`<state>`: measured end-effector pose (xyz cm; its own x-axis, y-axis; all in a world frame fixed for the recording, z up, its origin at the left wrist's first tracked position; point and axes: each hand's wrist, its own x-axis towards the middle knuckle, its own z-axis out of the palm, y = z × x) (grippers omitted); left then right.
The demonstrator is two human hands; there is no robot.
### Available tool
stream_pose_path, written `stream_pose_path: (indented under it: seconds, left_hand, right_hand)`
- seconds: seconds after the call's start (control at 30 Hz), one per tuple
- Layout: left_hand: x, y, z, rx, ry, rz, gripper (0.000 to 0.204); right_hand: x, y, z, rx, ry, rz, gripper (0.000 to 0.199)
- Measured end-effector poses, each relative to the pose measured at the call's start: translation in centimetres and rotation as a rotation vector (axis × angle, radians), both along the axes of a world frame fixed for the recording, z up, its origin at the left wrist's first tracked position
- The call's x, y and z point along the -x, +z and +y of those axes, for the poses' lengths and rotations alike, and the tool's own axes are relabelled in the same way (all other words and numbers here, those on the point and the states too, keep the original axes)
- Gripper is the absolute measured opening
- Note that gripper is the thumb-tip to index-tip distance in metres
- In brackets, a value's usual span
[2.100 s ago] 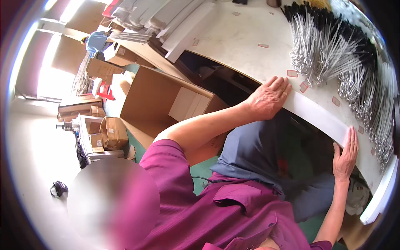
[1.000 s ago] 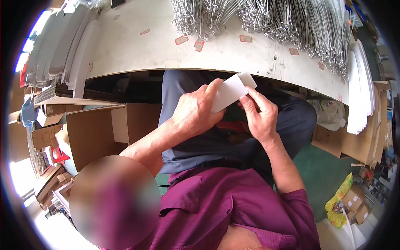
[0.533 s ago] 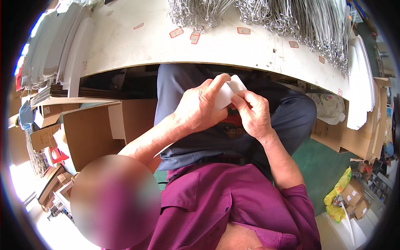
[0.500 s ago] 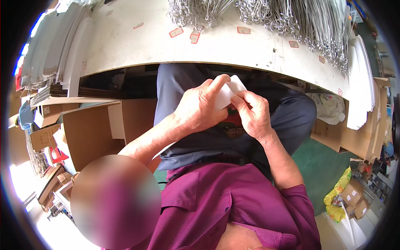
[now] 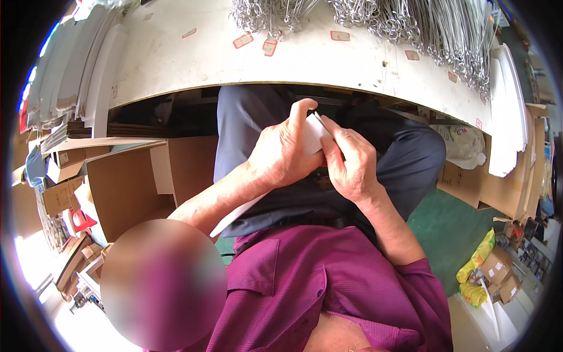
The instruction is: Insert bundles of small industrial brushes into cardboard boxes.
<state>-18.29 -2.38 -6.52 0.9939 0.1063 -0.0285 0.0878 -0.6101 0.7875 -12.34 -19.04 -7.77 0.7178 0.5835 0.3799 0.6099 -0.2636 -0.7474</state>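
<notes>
Two bare hands close together over the lap, just off the near edge of a white worktable [image 5: 211, 61] — both on the same folded white strip [image 5: 314, 138]. On the left hand [image 5: 280, 152], fingers curled around the strip, with one raised and crooked near its upper end, the others mostly hidden. On the right hand [image 5: 355, 167], thumb and fingertips pressed together against the strip's right side, in a firm-looking pinch. Below the left forearm, a pale length [image 5: 237, 217] slanting down over the thigh; cannot tell whether part of the same piece. Beneath the hands, dark trousers [image 5: 246, 114] and a purple shirt [image 5: 352, 252]. On the worktable's far part, dense bundles of metal wires [image 5: 410, 29] with looped ends toward the near edge, and small red-edged labels [image 5: 340, 36] scattered across the surface. At the left end, a stack of white pieces [image 5: 61, 76]; at the right end, another white stack [image 5: 508, 111], partly overhanging. Lower left, beside the left arm, an open cardboard box [image 5: 126, 188] — and far right, on the green floor [image 5: 440, 234], a yellow bag [image 5: 476, 264] against small brown cartons [image 5: 498, 270].
</notes>
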Motion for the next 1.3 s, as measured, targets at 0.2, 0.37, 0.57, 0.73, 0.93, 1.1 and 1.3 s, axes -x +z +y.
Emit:
stream_pose_path:
  seconds: [0.2,0.37,0.57,0.73,0.93,1.1,1.3]
  left_hand:
    - [-0.1,-0.6,-0.3,-0.099,-0.011,0.026,0.081]
    - [0.1,-0.6,-0.5,-0.142,0.01,0.04,0.077]
    - [-0.2,0.1,-0.7,-0.135,0.001,0.033,0.066]
    - [0.4,0.1,0.3,-0.228,-0.023,0.056,0.053]
    - [0.6,0.0,0.9,-0.248,-0.064,-0.119,0.045]
    - [0.9,-0.4,1.0,-0.251,-0.083,-0.066,0.056]
    - [0.8,-0.1,1.1,-0.238,-0.076,-0.112,0.059]
  right_hand:
    - [0.0,-0.2,0.0,-0.12,-0.08,0.533,0.024]
    - [-0.5,0.2,0.5,-0.116,-0.046,0.618,0.024]
    - [-0.9,0.1,0.9,-0.185,-0.106,0.805,0.015]
    - [-2.0,-0.2,0.0,-0.2,-0.138,0.91,0.016]
    - [-2.0,-0.2,-0.1,-0.265,-0.155,1.038,0.018]
    - [-1.4,-0.4,-0.2,-0.275,-0.182,1.075,0.018]
    - [0.1,-0.5,0.4,-0.186,-0.226,0.624,0.016]
